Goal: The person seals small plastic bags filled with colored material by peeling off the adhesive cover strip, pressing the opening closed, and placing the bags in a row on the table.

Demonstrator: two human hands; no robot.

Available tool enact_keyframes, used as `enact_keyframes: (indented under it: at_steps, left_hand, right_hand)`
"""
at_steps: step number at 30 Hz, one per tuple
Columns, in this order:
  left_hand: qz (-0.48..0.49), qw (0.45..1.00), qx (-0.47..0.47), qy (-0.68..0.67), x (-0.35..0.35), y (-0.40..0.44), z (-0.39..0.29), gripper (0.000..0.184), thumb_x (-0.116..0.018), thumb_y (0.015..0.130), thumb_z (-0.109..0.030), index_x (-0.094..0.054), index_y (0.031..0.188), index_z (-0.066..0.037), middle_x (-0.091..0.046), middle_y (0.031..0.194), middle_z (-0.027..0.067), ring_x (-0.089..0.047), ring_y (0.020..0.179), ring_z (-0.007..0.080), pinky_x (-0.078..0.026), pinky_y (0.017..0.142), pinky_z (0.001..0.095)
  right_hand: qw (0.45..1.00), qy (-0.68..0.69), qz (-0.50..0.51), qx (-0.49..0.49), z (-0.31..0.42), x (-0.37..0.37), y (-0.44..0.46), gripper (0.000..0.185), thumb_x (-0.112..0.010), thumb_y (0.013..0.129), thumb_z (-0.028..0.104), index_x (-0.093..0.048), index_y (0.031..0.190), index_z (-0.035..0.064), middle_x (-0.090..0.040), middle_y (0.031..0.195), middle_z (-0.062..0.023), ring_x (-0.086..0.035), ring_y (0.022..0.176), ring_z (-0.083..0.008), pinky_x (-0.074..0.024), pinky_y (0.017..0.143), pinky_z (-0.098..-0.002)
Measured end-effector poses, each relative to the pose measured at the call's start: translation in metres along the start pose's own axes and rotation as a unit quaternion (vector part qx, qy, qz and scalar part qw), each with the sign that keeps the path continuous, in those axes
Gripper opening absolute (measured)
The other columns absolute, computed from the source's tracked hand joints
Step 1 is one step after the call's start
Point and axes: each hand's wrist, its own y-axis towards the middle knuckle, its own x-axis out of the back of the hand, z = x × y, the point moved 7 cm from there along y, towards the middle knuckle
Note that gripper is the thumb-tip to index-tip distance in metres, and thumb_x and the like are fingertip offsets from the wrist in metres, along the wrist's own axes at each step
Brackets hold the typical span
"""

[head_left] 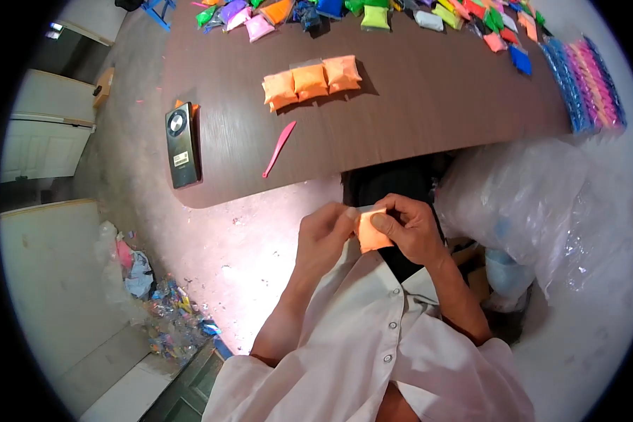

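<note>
left hand (pixel 325 228) pinching left edge, right hand (pixel 413 228) thumb on face | orange packet (pixel 373 239) between them, before the table (pixel 436 91) | step: apparently working its top edge; next calls for steady grip | from it: three joined pouches (pixel 311 81) 11 o'clock, one pink knife (pixel 280 149) 10–11, one phone (pixel 181 144) 10

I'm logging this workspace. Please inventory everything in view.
Flat smooth table: one, brown, ahead
Square plastic packet: one, orange, held, centre
Pillow-shaped plastic packets: three, orange, row on table
Flat plastic knife: one, pink, table's near side
Rectangular smartphone: one, dark, table's left edge
Small plastic packets: many, mixed, table's far side
Shiny textured strips: several, blue, pink, orange, table's right
Crumpled plastic sheeting: uncounted, clear, right
Plastic scraps: heap, mixed, lower left
Panelled door: one, white, far left
Buttoned shirt: one, white, worn
Left hand: one, bare, on square packet
Right hand: one, bare, likewise
</note>
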Motion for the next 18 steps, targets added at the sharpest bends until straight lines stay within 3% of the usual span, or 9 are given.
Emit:
enact_keyframes:
  at_steps: [4, 5, 7, 8, 10, 12, 14, 15, 18]
  left_hand:
    - [-0.159, 0.970, -0.173, 0.063, 0.040, -0.004, -0.038, 0.022, -0.059, 0.106, -0.012, -0.068, 0.091, 0.001, -0.069, 0.083, 0.0020, -0.059, 0.073, 0.0074, -0.048, 0.067, 0.0247]
    - [-0.191, 0.953, -0.206, 0.115, 0.056, -0.005, -0.048, 0.030, -0.056, 0.109, -0.019, -0.069, 0.092, 0.001, -0.071, 0.088, 0.0034, -0.058, 0.075, 0.0076, -0.047, 0.067, 0.0248]
    - [-0.275, 0.895, -0.267, 0.227, 0.081, -0.008, -0.072, 0.025, -0.057, 0.109, -0.016, -0.070, 0.096, 0.000, -0.071, 0.088, 0.0044, -0.061, 0.076, 0.0103, -0.049, 0.068, 0.0256]
    - [-0.303, 0.859, -0.321, 0.259, 0.091, -0.008, -0.083, 0.014, -0.063, 0.105, -0.007, -0.070, 0.099, 0.003, -0.072, 0.086, 0.0087, -0.067, 0.076, 0.0171, -0.053, 0.070, 0.0296]
    - [-0.326, 0.794, -0.381, 0.344, 0.103, 0.000, -0.095, 0.009, -0.064, 0.104, -0.005, -0.069, 0.104, 0.002, -0.072, 0.095, 0.0121, -0.069, 0.079, 0.0211, -0.055, 0.069, 0.0317]
    - [-0.330, 0.811, -0.358, 0.324, 0.114, 0.012, -0.092, 0.009, -0.067, 0.101, -0.006, -0.069, 0.107, 0.001, -0.072, 0.105, 0.0142, -0.069, 0.091, 0.0267, -0.056, 0.076, 0.0361]
    - [-0.356, 0.729, -0.392, 0.434, 0.114, 0.020, -0.094, 0.011, -0.070, 0.098, -0.007, -0.069, 0.107, -0.001, -0.071, 0.111, 0.0145, -0.067, 0.103, 0.0302, -0.053, 0.089, 0.0408]
    - [-0.358, 0.757, -0.371, 0.402, 0.121, 0.028, -0.085, 0.015, -0.073, 0.096, -0.010, -0.069, 0.109, -0.003, -0.072, 0.114, 0.0125, -0.064, 0.110, 0.0319, -0.048, 0.098, 0.0435]
    - [-0.372, 0.714, -0.362, 0.470, 0.122, 0.036, -0.077, 0.015, -0.073, 0.095, -0.012, -0.070, 0.109, -0.005, -0.072, 0.115, 0.0107, -0.064, 0.107, 0.0312, -0.048, 0.097, 0.0429]
  right_hand:
    - [0.998, -0.003, -0.054, 0.011, 0.020, 0.024, 0.018, 0.015, -0.073, 0.100, 0.012, -0.072, 0.108, -0.0005, -0.067, 0.087, 0.0019, -0.061, 0.081, -0.0047, -0.0513, 0.072, -0.0225]
    - [0.994, -0.009, -0.098, 0.049, 0.039, 0.033, 0.025, 0.016, -0.073, 0.100, 0.011, -0.071, 0.110, -0.0009, -0.067, 0.085, 0.0022, -0.060, 0.077, -0.0042, -0.0507, 0.069, -0.0215]
    - [0.981, -0.085, -0.152, 0.083, 0.056, 0.059, 0.047, 0.020, -0.073, 0.100, 0.011, -0.069, 0.116, -0.0011, -0.069, 0.086, -0.0001, -0.061, 0.075, -0.0047, -0.0515, 0.068, -0.0222]
    - [0.972, -0.109, -0.176, 0.110, 0.070, 0.067, 0.059, 0.022, -0.072, 0.100, 0.012, -0.068, 0.117, -0.0010, -0.070, 0.086, -0.0007, -0.061, 0.074, -0.0048, -0.0513, 0.068, -0.0227]
    - [0.967, -0.145, -0.185, 0.098, 0.085, 0.081, 0.085, 0.024, -0.072, 0.100, 0.013, -0.067, 0.118, -0.0014, -0.070, 0.086, -0.0014, -0.061, 0.075, -0.0054, -0.0511, 0.068, -0.0234]
    - [0.960, -0.180, -0.196, 0.084, 0.090, 0.094, 0.112, 0.026, -0.072, 0.099, 0.015, -0.067, 0.119, -0.0019, -0.070, 0.085, -0.0021, -0.061, 0.075, -0.0059, -0.0510, 0.069, -0.0241]
    - [0.960, -0.189, -0.180, 0.098, 0.085, 0.101, 0.141, 0.028, -0.073, 0.098, 0.018, -0.067, 0.117, -0.0028, -0.069, 0.083, -0.0019, -0.062, 0.075, -0.0066, -0.0500, 0.067, -0.0251]
    - [0.958, -0.207, -0.176, 0.092, 0.089, 0.099, 0.152, 0.027, -0.073, 0.097, 0.018, -0.068, 0.114, -0.0028, -0.070, 0.083, -0.0030, -0.062, 0.074, -0.0068, -0.0503, 0.066, -0.0256]
    - [0.947, -0.250, -0.182, 0.090, 0.084, 0.102, 0.181, 0.026, -0.074, 0.097, 0.020, -0.070, 0.111, -0.0016, -0.069, 0.082, -0.0037, -0.061, 0.073, -0.0068, -0.0500, 0.065, -0.0268]
